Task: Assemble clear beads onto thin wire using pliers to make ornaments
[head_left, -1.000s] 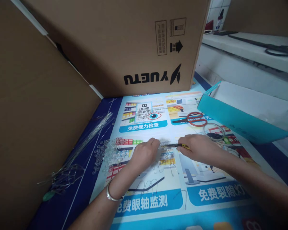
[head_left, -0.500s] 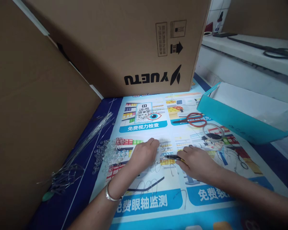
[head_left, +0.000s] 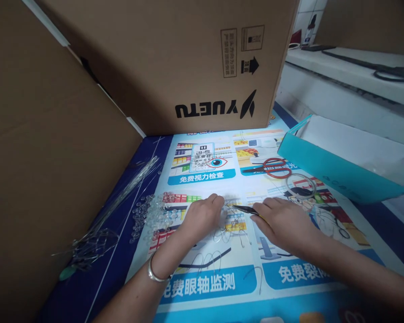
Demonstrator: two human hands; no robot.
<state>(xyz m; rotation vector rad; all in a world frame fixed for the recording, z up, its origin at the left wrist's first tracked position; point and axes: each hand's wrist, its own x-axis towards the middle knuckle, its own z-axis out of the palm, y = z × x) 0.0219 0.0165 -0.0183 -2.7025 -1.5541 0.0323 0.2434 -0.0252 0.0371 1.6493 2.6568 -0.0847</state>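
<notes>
My left hand [head_left: 204,216], a silver bangle at its wrist, is closed in a pinch over the printed mat. A blurred, thin wire piece [head_left: 229,207] with something clear on it sticks out beside its fingertips. In my right hand [head_left: 283,220] is a pair of pliers [head_left: 245,209] with dark pointed jaws and a bit of yellow on the handle. The jaw tips point left, close to the wire; whether they touch it I cannot tell. Below the hands lie several curved wire pieces [head_left: 241,238]. Clear beads [head_left: 155,213] are spread left of my left hand.
Cardboard panels [head_left: 202,58] stand at the back and left. Straight wires [head_left: 131,186] and a tangled wire bundle [head_left: 94,246] lie at left. Red-handled scissors [head_left: 278,168], a wire coil [head_left: 301,186] and a turquoise box [head_left: 343,166] are at right. Large dark scissors [head_left: 390,72] rest on the ledge.
The pliers in my right hand have moved up slightly, and their jaws now tilt down to the right. My left hand stays in nearly the same place, still pinched.
</notes>
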